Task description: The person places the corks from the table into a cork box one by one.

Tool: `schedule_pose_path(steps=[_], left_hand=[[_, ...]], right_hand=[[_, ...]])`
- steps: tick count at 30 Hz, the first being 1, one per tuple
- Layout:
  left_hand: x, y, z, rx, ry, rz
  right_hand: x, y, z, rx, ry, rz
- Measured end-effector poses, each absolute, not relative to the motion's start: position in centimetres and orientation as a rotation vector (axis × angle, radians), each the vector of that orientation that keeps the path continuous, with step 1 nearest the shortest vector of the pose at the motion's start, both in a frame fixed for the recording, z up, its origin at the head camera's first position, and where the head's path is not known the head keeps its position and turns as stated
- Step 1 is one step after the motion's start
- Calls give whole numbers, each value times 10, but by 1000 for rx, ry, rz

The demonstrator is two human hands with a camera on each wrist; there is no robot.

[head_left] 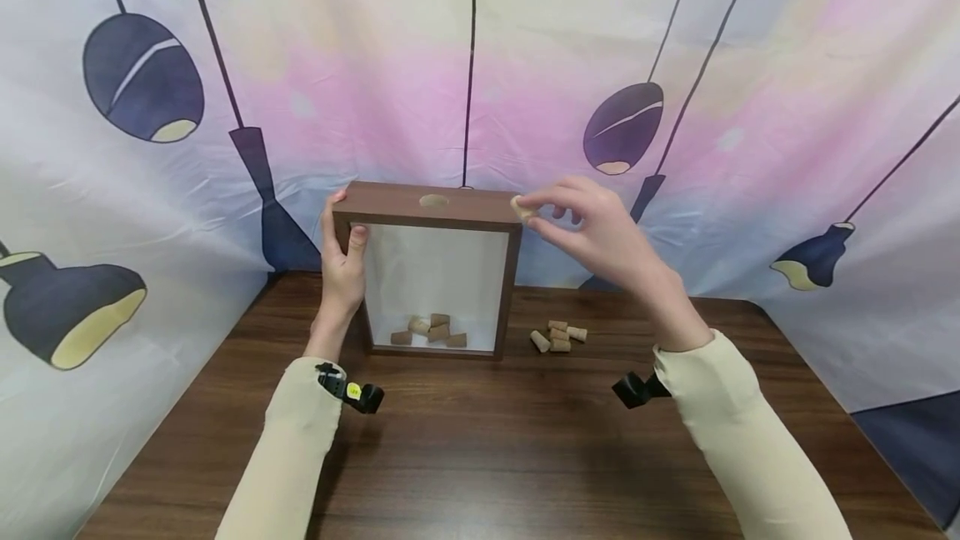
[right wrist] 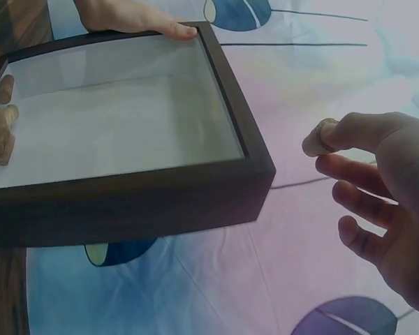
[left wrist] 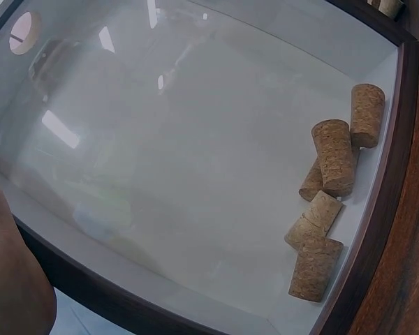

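Observation:
A dark brown shadow box frame (head_left: 510, 298) with a clear front stands upright on the table, a round hole (head_left: 434, 201) in its top side. My left hand (head_left: 343, 269) grips its upper left corner, thumb on the front edge. Between thumb and fingertips my right hand (head_left: 600, 227) pinches a cork (head_left: 519, 207) close to the box's top right corner, to the right of the hole. Several corks (left wrist: 333, 157) lie heaped along the bottom inside the box, behind the clear front. In the right wrist view the right hand (right wrist: 405, 202) is apart from the box.
On the wooden table (head_left: 480, 448), just right of the box, lies a small pile of loose corks (head_left: 559, 338). A cloth backdrop (head_left: 390, 65) printed with hanging lamps rises right behind the box and along both sides.

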State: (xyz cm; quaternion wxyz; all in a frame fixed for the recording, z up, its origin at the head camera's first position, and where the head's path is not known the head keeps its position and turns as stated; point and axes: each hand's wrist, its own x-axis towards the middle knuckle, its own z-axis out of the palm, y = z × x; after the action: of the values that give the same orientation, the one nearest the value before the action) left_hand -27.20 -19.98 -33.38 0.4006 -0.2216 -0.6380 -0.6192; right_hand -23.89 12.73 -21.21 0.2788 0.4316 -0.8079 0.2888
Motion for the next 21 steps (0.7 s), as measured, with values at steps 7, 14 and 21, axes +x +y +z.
schedule_pose_path(steps=[7,14,21], left_hand=[[-280,-205,-339,-548,-1616,-1529],[-293,-217,-346,-500,-1642,-1468],[-293,-220,-345,-516,-1626,-1451]], right_hand=[[-247,99,-202,1226,-2219,700],[-257,65,-187,1275,-2340,718],[-267,39,-180,1308,-2467,768]])
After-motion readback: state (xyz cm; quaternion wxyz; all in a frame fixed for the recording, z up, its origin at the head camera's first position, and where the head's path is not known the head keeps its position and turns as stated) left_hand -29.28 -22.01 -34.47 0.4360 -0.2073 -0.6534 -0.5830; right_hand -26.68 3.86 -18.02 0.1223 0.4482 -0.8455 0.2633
